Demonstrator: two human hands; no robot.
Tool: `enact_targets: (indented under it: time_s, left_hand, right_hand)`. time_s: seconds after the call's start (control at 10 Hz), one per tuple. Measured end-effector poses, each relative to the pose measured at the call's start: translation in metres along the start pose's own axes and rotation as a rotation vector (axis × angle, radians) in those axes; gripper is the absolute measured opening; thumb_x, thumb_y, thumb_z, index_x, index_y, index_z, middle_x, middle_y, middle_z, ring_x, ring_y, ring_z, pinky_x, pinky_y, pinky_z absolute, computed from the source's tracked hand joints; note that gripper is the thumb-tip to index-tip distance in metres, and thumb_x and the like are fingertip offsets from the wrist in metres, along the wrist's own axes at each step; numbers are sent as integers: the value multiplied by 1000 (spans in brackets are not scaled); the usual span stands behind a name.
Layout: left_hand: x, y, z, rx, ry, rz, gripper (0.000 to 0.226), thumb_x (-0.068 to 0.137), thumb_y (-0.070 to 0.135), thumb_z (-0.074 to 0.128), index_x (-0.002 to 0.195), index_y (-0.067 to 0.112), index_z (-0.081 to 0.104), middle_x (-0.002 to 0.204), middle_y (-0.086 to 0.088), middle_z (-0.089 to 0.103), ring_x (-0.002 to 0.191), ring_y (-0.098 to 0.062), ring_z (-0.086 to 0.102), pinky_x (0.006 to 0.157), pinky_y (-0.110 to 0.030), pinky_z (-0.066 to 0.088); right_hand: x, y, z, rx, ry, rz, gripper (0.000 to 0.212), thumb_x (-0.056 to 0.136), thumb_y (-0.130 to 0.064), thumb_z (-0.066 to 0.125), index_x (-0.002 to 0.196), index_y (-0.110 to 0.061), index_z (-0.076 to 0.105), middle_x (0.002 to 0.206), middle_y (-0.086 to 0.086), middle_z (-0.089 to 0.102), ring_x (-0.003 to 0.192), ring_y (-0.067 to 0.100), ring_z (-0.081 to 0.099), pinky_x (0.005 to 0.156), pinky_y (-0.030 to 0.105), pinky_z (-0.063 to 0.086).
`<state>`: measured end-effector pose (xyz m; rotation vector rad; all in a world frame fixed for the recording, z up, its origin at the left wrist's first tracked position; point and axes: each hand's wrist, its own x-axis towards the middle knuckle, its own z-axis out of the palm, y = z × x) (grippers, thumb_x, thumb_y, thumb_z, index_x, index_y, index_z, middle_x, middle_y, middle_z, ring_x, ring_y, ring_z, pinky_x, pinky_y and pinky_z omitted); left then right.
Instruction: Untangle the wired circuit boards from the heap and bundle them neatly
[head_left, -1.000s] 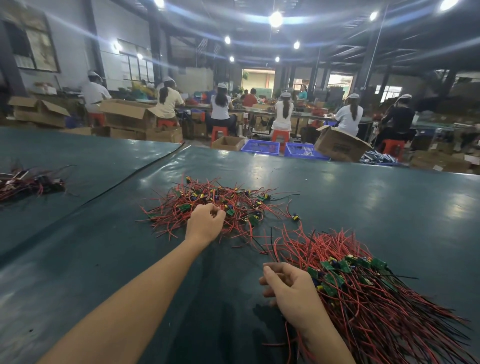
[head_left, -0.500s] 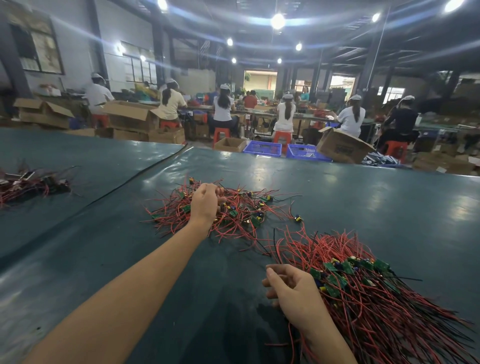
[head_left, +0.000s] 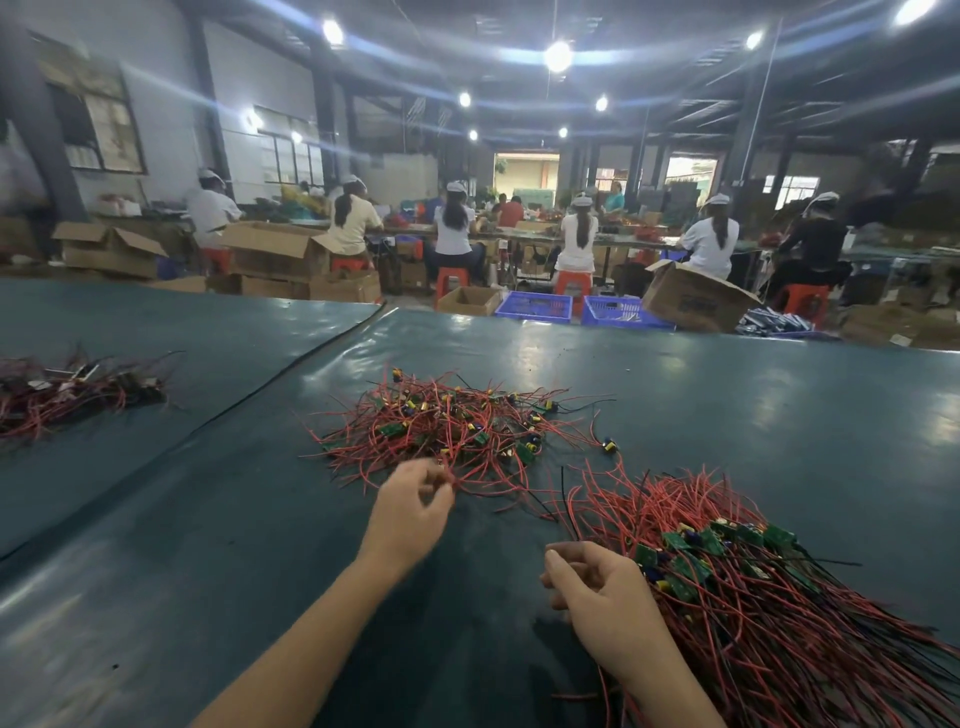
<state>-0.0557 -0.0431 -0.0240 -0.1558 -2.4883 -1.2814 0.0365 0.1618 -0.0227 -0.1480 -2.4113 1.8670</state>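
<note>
A tangled heap (head_left: 452, 426) of small green circuit boards with red and black wires lies mid-table. My left hand (head_left: 413, 506) is at its near edge and pinches a few red wires between thumb and fingertips. To the right, a combed bundle (head_left: 727, 582) of boards with wires fanned out lies on the table. My right hand (head_left: 602, 592) rests at the bundle's left side with its fingers curled; whether it grips any wires is hidden by the hand itself.
The dark green table (head_left: 208, 571) has a seam running diagonally at left. Another wire pile (head_left: 67, 395) lies at the far left. Beyond the far edge stand cardboard boxes (head_left: 696, 301), blue crates (head_left: 535, 305) and seated workers (head_left: 576, 244).
My left hand has pulled back from the middle of the heap toward me, drawing red wires with it. My right hand has stayed at the bundle.
</note>
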Motion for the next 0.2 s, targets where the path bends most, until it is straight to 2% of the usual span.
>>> enact_targets:
  time_s: [0.1, 0.2]
  left_hand:
    - [-23, -22, -1, 245, -97, 3, 36, 93, 27, 57, 129, 18, 55, 141, 0, 46, 131, -19, 43, 110, -34, 36]
    - [-40, -21, -6, 322, -41, 83, 40, 94, 31, 55, 133, 22, 51, 141, 6, 47, 131, -13, 40, 110, -29, 31]
  right_hand:
    - [-8, -6, 4, -95, -10, -61, 6, 93, -28, 64, 90, -24, 68, 85, 10, 70, 69, 10, 63, 71, 29, 56]
    - [-20, -21, 4, 11, 77, -194, 7, 92, -30, 63, 91, -26, 69, 84, 3, 71, 79, 20, 68, 76, 35, 58]
